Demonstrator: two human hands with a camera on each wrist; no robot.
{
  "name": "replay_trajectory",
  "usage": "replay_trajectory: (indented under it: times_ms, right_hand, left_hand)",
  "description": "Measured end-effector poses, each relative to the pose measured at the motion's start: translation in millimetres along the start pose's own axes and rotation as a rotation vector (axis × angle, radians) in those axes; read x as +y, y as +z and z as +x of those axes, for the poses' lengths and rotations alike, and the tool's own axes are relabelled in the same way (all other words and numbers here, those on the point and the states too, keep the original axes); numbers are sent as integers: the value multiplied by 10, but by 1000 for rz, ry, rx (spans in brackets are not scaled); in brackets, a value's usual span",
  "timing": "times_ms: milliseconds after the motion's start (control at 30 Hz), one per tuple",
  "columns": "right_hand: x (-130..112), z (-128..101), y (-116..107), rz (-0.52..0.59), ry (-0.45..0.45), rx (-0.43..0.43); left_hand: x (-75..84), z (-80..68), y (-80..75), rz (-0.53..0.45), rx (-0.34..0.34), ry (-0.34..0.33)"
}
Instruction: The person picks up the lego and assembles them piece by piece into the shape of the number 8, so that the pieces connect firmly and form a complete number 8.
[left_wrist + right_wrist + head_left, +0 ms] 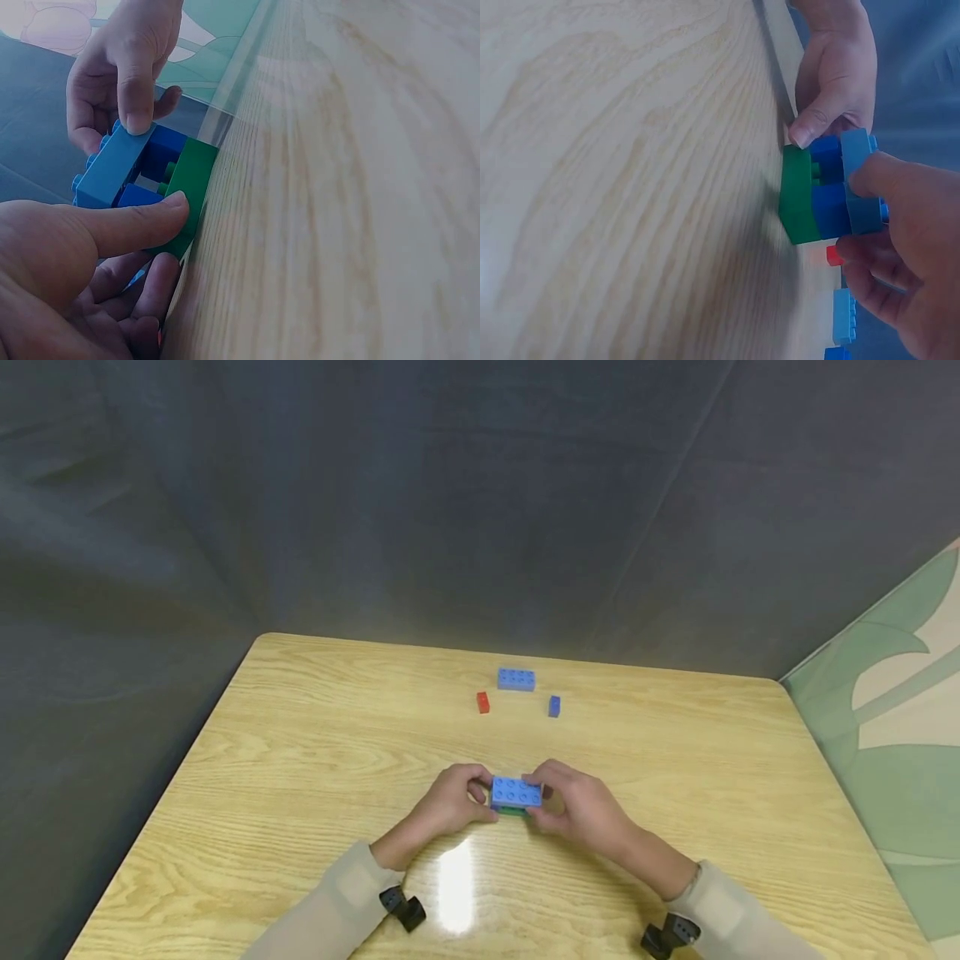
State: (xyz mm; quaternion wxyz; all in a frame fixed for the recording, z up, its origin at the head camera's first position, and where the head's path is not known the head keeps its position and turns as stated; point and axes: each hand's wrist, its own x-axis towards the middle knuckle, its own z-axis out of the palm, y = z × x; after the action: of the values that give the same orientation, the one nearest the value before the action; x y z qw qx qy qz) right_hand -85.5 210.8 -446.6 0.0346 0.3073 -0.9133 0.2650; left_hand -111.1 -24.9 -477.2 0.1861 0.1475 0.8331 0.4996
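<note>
Both hands are pinching the small brick stack (516,796) near the table's (300,760) front edge, left hand (447,802) steadying the green base (187,196), right hand (581,806) pressing the light blue top brick (859,184); pressure should probably stay even and straight down.

The small brick stack (516,796) stands near the front of the counter (300,760). It has a green plate at the bottom, dark blue bricks in the middle and a light blue studded brick on top.
</note>
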Motion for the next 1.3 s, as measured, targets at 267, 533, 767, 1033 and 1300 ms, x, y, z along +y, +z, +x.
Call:
replay_trajectory:
  times_ms: [267, 533, 767, 1033, 1300]
  right_hand:
    - [43, -13, -32, 90, 63, -41]
    - [126, 32, -153, 204, 107, -10]
    - [332, 171, -268, 231, 104, 94]
    - [639, 315, -323, 319, 204, 177]
    - [900, 443, -318, 345, 334, 209]
  left_hand:
    - [1, -2, 15, 3, -9, -9]
    - [14, -5, 11, -4, -1, -9]
    - [18, -16, -1, -9, 1, -9]
    - [13, -21, 4, -3, 6, -9]
    - [21, -24, 4, -11, -1, -10]
